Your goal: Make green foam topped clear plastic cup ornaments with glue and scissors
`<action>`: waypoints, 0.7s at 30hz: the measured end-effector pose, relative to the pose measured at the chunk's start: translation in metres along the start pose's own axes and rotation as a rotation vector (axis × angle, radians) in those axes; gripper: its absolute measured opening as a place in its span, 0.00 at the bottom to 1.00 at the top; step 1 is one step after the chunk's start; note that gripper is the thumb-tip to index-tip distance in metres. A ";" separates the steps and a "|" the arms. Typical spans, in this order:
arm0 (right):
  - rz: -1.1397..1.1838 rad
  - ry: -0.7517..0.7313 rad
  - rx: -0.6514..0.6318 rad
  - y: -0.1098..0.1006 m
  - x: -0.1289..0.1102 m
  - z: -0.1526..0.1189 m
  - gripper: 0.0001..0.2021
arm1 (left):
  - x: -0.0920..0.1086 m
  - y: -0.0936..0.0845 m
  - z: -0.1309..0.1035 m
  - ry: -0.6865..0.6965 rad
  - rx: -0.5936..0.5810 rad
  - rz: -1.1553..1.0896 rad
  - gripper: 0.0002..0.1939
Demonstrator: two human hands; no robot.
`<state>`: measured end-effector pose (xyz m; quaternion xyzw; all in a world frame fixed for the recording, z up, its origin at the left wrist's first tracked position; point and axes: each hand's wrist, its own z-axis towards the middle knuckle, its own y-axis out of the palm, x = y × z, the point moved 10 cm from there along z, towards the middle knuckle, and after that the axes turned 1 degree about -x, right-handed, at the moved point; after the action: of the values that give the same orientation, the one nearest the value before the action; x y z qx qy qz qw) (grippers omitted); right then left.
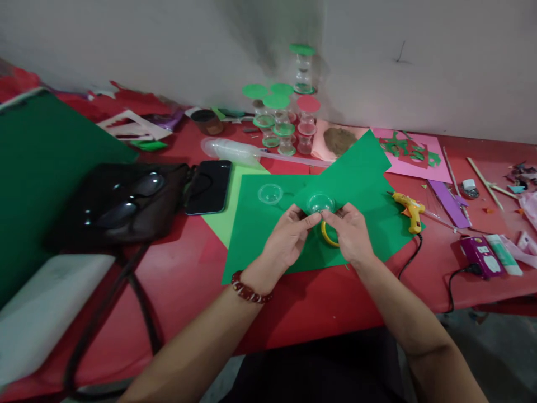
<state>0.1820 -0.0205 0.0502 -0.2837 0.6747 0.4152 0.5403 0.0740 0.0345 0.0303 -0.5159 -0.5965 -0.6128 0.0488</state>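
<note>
My left hand (289, 234) and my right hand (351, 232) meet at the near edge of a tilted piece of green paper (356, 165). Their fingers are closed on it, thumbs on top and almost touching. A clear plastic cup (320, 202) rests on that piece, right at my thumbs; whether they press on it I cannot tell. Beneath lies a larger green sheet (251, 240). Another clear cup (270, 193) sits on the sheet to the left. Beside my right hand is a yellow ring-shaped thing (328, 235), partly hidden.
A yellow glue gun (409, 211) with a cord lies at right, near a purple box (481, 256). At left are a phone (208, 187) and a dark bag (121, 207) with glasses. Hourglass-like cup stacks (285, 120) stand along the wall, beside brown sand (339, 141).
</note>
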 end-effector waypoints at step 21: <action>0.151 0.023 0.052 0.000 0.006 -0.003 0.22 | -0.004 -0.015 -0.002 -0.022 0.117 -0.035 0.25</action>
<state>0.1792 -0.0232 0.0444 -0.2226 0.7110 0.4337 0.5068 0.0644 0.0348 0.0184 -0.5086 -0.6408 -0.5719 0.0615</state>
